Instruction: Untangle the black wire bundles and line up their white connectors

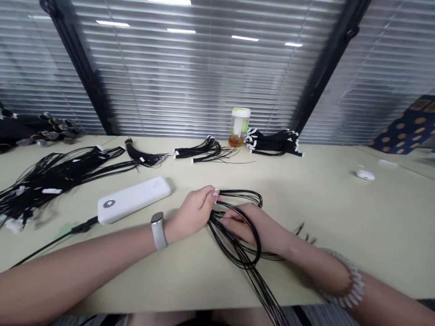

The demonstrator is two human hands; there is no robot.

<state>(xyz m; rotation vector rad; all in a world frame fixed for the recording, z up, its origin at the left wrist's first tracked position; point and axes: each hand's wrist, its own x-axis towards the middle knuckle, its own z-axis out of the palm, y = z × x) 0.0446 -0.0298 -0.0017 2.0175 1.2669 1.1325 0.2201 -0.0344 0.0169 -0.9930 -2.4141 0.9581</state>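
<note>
Along the near side, the edge of one pale table [340, 199], almost straight from left to right, crossed right of the middle by trailing black strands. Just inside it, room for moving below the left forearm, as far as those strands.

Between two hands, one looped bundle of black cables [245, 261]: to the right of the left hand [195, 212], around the fingers of the right hand [267, 224]. Left hand clenched on the bundle, thumb by a small white end; right hand with curled fingers inside the big loop, touching strands, though whether gripping, cannot tell. On the left wrist, one watch [158, 232]; on the right, one beaded bracelet [356, 283].

Beyond the left forearm, one white power bank [134, 199] with one black cord [44, 248], narrowing that side. To the right, a wide stretch of table top, out to one small white case [365, 174].

Farther off, at left, one broad heap of cables [64, 172], then three smaller bundles [204, 149] in a row, individual strands too tangled to count. Between the middle and right ones, one jar [239, 124]. At far right, one dotted blue bag [404, 129]. Behind the far edge, window blinds [204, 72].
</note>
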